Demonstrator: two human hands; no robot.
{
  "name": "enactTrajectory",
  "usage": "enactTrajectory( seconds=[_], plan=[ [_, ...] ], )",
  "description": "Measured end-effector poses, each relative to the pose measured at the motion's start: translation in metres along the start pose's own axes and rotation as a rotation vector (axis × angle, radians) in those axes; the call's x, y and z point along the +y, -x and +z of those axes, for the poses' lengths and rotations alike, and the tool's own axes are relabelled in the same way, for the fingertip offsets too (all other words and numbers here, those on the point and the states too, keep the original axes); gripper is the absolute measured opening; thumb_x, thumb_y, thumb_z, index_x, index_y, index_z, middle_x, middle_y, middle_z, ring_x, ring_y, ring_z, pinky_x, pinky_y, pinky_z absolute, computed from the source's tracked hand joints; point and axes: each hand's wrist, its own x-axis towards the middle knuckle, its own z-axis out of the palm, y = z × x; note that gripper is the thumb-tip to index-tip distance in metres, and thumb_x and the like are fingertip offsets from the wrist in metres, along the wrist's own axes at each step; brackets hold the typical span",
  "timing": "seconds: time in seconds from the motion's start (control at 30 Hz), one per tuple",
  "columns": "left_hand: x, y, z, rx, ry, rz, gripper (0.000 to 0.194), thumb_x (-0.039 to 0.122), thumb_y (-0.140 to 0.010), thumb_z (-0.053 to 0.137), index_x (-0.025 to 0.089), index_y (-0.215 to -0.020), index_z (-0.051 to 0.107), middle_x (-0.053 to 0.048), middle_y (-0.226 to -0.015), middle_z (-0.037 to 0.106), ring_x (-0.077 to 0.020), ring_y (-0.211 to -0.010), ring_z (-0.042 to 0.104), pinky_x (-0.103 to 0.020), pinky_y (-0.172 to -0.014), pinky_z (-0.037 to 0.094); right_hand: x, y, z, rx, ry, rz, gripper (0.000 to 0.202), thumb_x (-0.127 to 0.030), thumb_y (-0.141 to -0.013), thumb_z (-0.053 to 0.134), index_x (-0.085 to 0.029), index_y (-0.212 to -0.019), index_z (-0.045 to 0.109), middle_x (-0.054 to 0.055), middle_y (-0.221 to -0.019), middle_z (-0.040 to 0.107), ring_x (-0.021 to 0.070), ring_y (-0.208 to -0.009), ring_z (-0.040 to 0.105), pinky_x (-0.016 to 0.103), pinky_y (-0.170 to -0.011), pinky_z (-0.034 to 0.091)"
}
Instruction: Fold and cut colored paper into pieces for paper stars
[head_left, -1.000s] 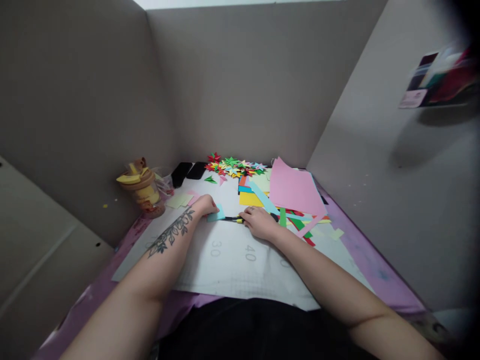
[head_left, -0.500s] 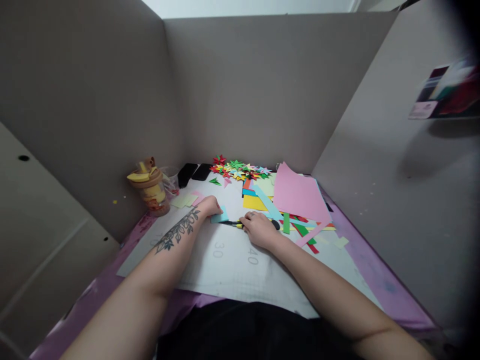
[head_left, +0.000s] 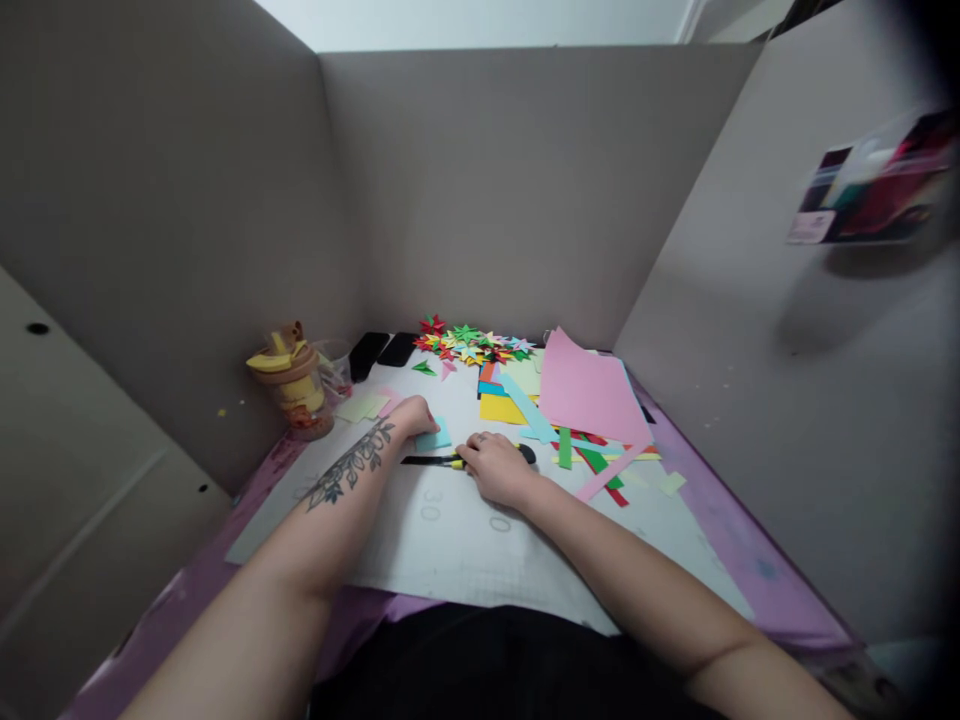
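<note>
On the white sheet, a small light-blue piece of paper lies flat, and my left hand has its curled fingers at its upper left edge. My right hand is wrapped round a yellow-and-black utility knife, whose long dark blade points left, just below the blue paper and apart from it. The hand hides the knife's middle; its dark rounded end shows to the right. A light-blue strip and a yellow paper lie beyond my right hand.
Folded paper stars are heaped at the back, beside two black phones. A cup with a yellow lid stands left. Pink sheets and coloured strips lie right. Grey panels enclose the table.
My right hand has drawn the knife back towards me, away from the blue paper's lower edge, so more of its blade shows. My left hand stays at the paper. The view has shifted slightly.
</note>
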Motion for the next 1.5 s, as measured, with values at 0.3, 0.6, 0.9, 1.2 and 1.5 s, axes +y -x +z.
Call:
enactTrajectory(
  seconds=[0.3,0.6,0.9,1.2,1.5],
  plan=[
    [-0.013,0.012,0.007,0.129,-0.008,0.086,0.029,0.04,-0.07,0.061,0.018,-0.09,0.064,-0.003,-0.08,0.067,-0.0167,-0.073,0.061,-0.022,-0.057,0.039,0.087,0.021,-0.024,0.265,-0.179,0.224,0.034,-0.018,-0.087,0.044,-0.017,-0.119,0.056,0.01,-0.108,0.059,0.0199,-0.101,0.052,0.03,-0.087,0.038],
    [-0.016,0.02,0.007,0.248,-0.142,0.082,0.039,0.051,-0.069,0.061,0.019,-0.091,0.062,-0.011,-0.104,0.061,-0.0267,-0.1,0.056,-0.03,-0.077,0.041,0.14,0.029,-0.008,0.2,0.041,0.769,0.032,-0.026,-0.085,0.049,-0.021,-0.114,0.061,0.014,-0.108,0.057,0.0294,-0.102,0.05,0.039,-0.08,0.039],
    [-0.027,0.037,0.0,-0.037,0.044,0.332,0.03,0.02,-0.065,0.06,0.021,-0.095,0.058,0.001,-0.084,0.064,-0.0157,-0.076,0.058,-0.022,-0.062,0.04,0.065,0.008,0.01,0.356,-0.196,0.185,0.035,-0.021,-0.084,0.052,-0.019,-0.119,0.057,0.011,-0.12,0.052,0.0225,-0.114,0.042,0.04,-0.097,0.033],
    [-0.02,0.059,-0.004,-0.161,-0.143,0.298,0.071,0.037,-0.047,0.077,0.024,-0.112,0.055,-0.005,-0.101,0.063,-0.0245,-0.085,0.059,-0.027,-0.067,0.042,0.04,0.006,0.017,0.358,-0.371,0.008,0.033,-0.018,-0.083,0.054,-0.021,-0.115,0.059,0.011,-0.116,0.053,0.0219,-0.11,0.046,0.042,-0.094,0.039],
    [-0.009,0.065,-0.009,-0.154,0.058,0.46,0.028,0.032,-0.067,0.062,0.019,-0.091,0.06,-0.002,-0.092,0.062,-0.0199,-0.085,0.057,-0.025,-0.071,0.042,0.042,0.008,0.012,0.451,-0.532,0.033,0.026,-0.018,-0.084,0.052,-0.02,-0.106,0.063,0.01,-0.11,0.057,0.021,-0.107,0.05,0.041,-0.094,0.04]
  ],
)
